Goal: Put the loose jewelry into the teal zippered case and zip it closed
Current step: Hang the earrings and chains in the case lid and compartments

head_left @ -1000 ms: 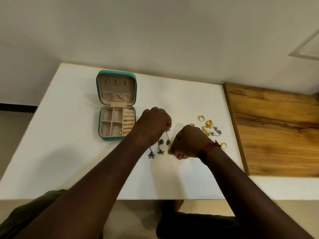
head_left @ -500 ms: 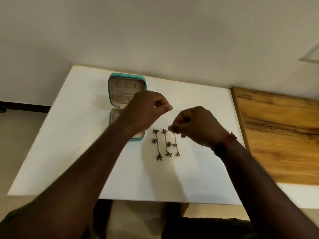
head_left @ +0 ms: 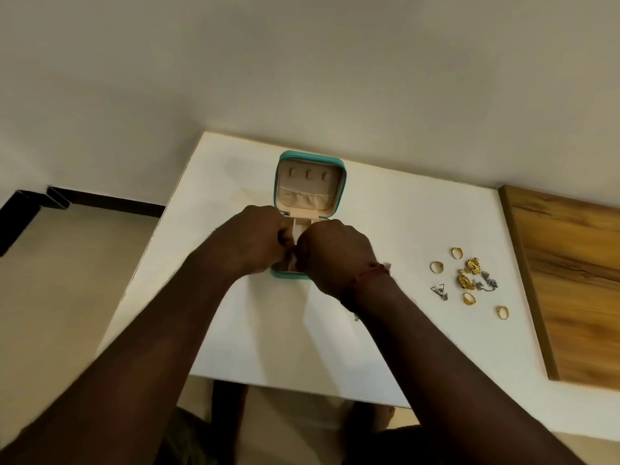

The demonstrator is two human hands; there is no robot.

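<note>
The teal zippered case (head_left: 310, 162) lies open on the white table (head_left: 419, 229), its beige lid standing at the back. My left hand (head_left: 255, 239) and my right hand (head_left: 332, 253) are both closed, knuckles up, side by side over the case's compartment tray. They cover most of the tray, and the charm chain they pinch is hidden under the fingers. Loose jewelry lies to the right: several gold rings (head_left: 436, 266), gold flower pieces (head_left: 472, 266), a silver triangle pendant (head_left: 439, 290) and a silver chain piece (head_left: 488, 283).
A wooden board (head_left: 570, 280) adjoins the table on the right, close to the loose jewelry. A small dark metal bit (head_left: 356, 317) shows beside my right forearm. The wall runs just behind the case. The table's near edge is by my elbows.
Both hands have carried the dangling charm chain left from the middle of the table to over the open case. The view has shifted, so the loose jewelry on the right shows again.
</note>
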